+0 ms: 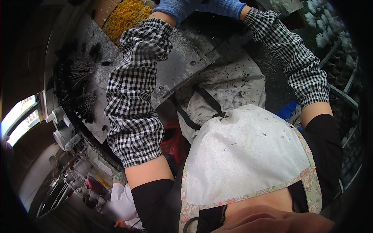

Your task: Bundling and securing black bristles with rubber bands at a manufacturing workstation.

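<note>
Both my hands are at the top edge of the head view, in blue knit gloves. My left hand is over the far part of the grey metal work table, close beside a heap of yellow rubber bands. A short way to its right is my right hand. The fingers of both are cut off or hidden in the dark, so what they hold cannot be seen. Black-bristled brushes with thin wire stems lie bunched on the table's left side.
White-tufted brushes stand at the far right, above a metal rack. A red object is below the table edge, and a blue one lies by my right side. Another person in white is at the lower left.
</note>
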`<state>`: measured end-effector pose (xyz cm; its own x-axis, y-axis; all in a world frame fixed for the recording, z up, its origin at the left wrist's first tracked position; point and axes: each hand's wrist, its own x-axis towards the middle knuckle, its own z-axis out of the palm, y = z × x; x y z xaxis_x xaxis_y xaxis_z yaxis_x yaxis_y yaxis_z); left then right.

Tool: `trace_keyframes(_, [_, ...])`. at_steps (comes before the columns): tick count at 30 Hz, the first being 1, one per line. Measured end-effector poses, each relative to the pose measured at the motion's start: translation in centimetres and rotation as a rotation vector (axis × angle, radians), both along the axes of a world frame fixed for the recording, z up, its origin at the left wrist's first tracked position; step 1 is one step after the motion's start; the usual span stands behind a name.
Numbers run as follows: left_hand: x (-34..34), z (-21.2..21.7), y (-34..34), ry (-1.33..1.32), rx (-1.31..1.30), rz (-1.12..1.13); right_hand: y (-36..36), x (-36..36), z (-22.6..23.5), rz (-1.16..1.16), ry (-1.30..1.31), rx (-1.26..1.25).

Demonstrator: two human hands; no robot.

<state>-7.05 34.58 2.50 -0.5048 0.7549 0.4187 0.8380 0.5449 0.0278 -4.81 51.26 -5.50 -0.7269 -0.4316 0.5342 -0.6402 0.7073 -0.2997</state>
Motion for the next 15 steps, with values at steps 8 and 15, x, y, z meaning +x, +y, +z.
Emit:
trace_keyframes(8, [3.3, 1.5, -2.4, -0.054, 0.135, 0.232, -1.3, 3.5, 5.0, -0.073, -0.254, -0.151])
trace_keyframes(15, [10.2, 2.2, -13.0, -0.753, 1.019, 0.391, 1.2, 13.5, 13.1, 0.038, -0.237, -0.723])
